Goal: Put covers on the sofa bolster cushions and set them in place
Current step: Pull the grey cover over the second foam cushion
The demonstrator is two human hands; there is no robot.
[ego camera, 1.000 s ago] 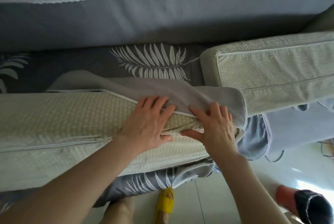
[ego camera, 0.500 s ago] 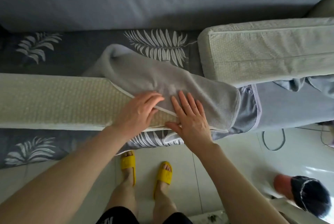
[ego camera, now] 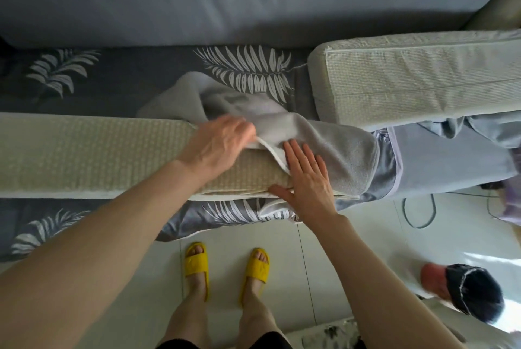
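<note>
A long beige woven bolster cushion lies across the front of the sofa seat. A grey cover sits over its right end, bunched toward the back. My left hand rests on the cushion with its fingers tucked under the cover's white-piped edge, gripping it. Flat on the cover's near side lies my right hand, fingers spread, pressing down. A second beige bolster cushion lies bare on the seat at the right.
The sofa seat has a dark grey leaf-print sheet, and the grey backrest rises behind. Loose pale blue fabric hangs at the right. My feet in yellow slippers stand on the tiled floor. Another person's head is low right.
My left hand slid right and closed under the cover's edge, lifting it. The right hand shifted right and flattened on the cover. The cover bunched up toward the back.
</note>
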